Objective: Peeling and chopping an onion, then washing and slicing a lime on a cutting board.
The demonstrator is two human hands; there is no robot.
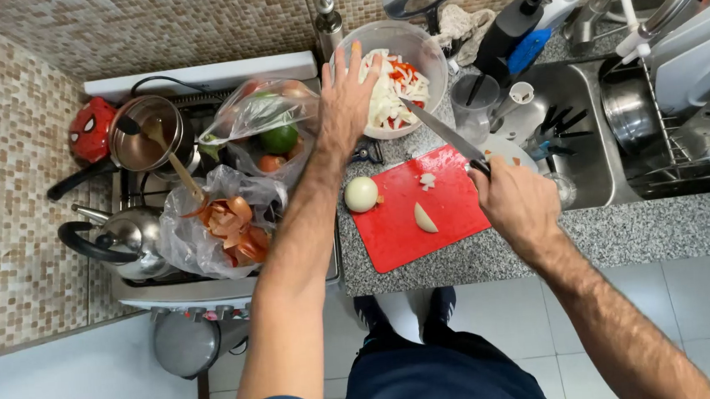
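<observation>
While the knife was raised: its blade ran on a slant from the right hand (515, 201) up and to the left, the tip ending at the rim of the clear bowl (423, 45).
Knife: the chef's knife (444, 133) had a dark handle low and right; the long axis pointed at the bowl, above the board's far corner.
Right grip: it was closed tight round the knife handle, knuckles up, over the right edge of the board.
Left grip: the left hand (348, 100) lay spread wide, fingers flat on the near left rim of the bowl, holding nothing; it was the nearer hand to the bowl.
Bowl: it held chopped white onion and red pieces, and sat at the back of the bench beyond the board.
Board: the red cutting board (402, 221) lay on the speckled grey bench (624, 235); an onion wedge (425, 217) was near its middle, a peeled onion (361, 194) at its left edge, small bits by the far edge.
Packages: a clear bag of onion skins (223, 225) sat on the stove left of the board; a second clear bag with green and red vegetables (270, 118) was behind it, just beside the left wrist.
Labels: none could be made out; a dark bottle (514, 26) and a white one stood behind the sink (584, 138).
</observation>
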